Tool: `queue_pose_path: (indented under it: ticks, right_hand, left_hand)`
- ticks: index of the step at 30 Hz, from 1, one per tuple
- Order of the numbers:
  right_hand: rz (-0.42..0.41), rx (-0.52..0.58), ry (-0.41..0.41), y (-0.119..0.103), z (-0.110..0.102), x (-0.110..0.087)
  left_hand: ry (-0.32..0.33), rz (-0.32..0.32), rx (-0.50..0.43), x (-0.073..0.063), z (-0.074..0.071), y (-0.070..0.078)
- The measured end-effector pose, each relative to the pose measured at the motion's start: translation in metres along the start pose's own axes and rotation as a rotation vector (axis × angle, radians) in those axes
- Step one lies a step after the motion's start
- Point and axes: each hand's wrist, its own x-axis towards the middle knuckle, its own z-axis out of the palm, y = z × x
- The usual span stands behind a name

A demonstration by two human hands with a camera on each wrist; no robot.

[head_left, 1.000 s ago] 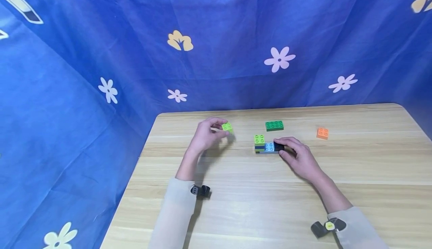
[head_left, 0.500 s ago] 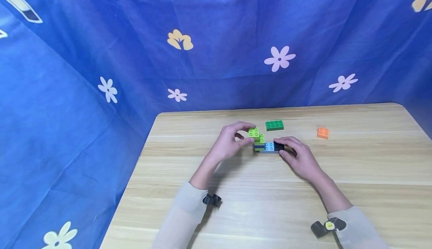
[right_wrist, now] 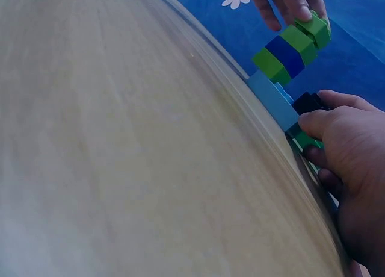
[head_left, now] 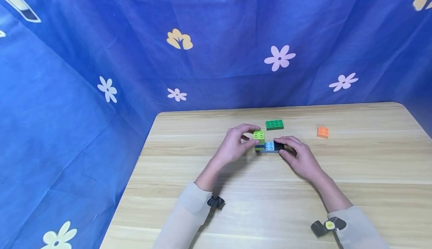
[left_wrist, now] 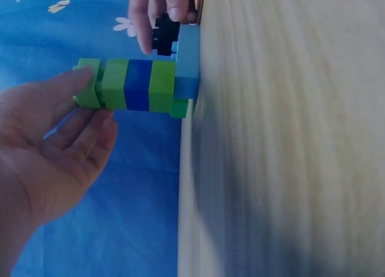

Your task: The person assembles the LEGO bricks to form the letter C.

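Note:
My left hand [head_left: 234, 144] pinches a lime green toy brick [left_wrist: 88, 90] between thumb and fingers, right at the top of a short tower. Below that brick, the tower runs lime green, dark blue [left_wrist: 138, 85], then lime green [left_wrist: 162, 87]. A narrow, uneven seam shows under the pinched brick in the left wrist view. The tower stands on the left end of a light blue brick [head_left: 269, 146] on the table. At that brick's other end, my right hand [head_left: 300, 159] grips a black brick [left_wrist: 166, 35], thumb on the near side.
A dark green brick [head_left: 275, 125] lies just behind the tower on the wooden table [head_left: 263, 211]. Farther right is an orange brick [head_left: 322, 132]. A blue flowered cloth [head_left: 222, 72] hangs behind the table's far edge.
My left hand has carried the lime green brick rightward from the left of the table onto the top of the tower. My right hand stays on the black brick.

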Motion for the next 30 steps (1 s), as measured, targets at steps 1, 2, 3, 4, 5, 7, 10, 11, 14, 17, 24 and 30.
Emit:
queue_pose_path:
  ticks: [1, 2, 3, 4, 5, 7, 10, 11, 14, 17, 24, 30]
  right_hand:
    - [-0.002, -0.002, 0.001, 0.0003, 0.0, 0.0]
    - [-0.004, -0.005, 0.002, 0.0005, -0.0001, -0.0001]
    - [-0.005, -0.007, 0.002, 0.0009, -0.0002, -0.0002]
    - [-0.007, -0.009, 0.003, 0.0013, -0.0003, -0.0003]
    - [-0.009, -0.011, 0.003, 0.0017, -0.0004, -0.0004]
    - [-0.013, -0.014, 0.004, 0.0022, -0.0007, -0.0008]
    - [-0.016, -0.016, 0.006, 0.0027, -0.0013, -0.0016]
    - [-0.017, -0.015, 0.006, 0.0028, -0.0015, -0.0018]
    - [-0.017, -0.012, 0.006, 0.0028, -0.002, -0.0019]
    - [-0.017, -0.012, 0.001, 0.0028, -0.0019, -0.0012]
    - [-0.013, -0.013, -0.004, 0.0024, -0.0004, -0.0017]
    - [0.005, -0.018, -0.003, 0.0004, 0.0005, -0.0008]
  left_hand:
    - [0.001, 0.0, 0.001, 0.0001, 0.0004, 0.0002]
    - [0.002, 0.001, 0.004, 0.0002, 0.0008, 0.0003]
    - [0.004, 0.003, 0.009, 0.0002, 0.0013, 0.0003]
    - [0.006, 0.008, 0.014, 0.0002, 0.0017, 0.0005]
    - [0.008, 0.013, 0.021, 0.0003, 0.002, 0.001]
    - [0.011, 0.032, 0.04, 0.0008, 0.0028, 0.0014]
    - [0.01, 0.064, 0.088, 0.0013, 0.0034, 0.0032]
    - [0.007, 0.076, 0.109, 0.0015, 0.0035, 0.0038]
    - [0.003, 0.1, 0.164, 0.0017, 0.0039, 0.0051]
    - [0.008, 0.114, 0.205, 0.0012, 0.0042, 0.0056]
    - [0.006, 0.1, 0.206, -0.0009, 0.0057, 0.0031]
    - [0.014, 0.088, 0.171, -0.0018, 0.0064, 0.001]
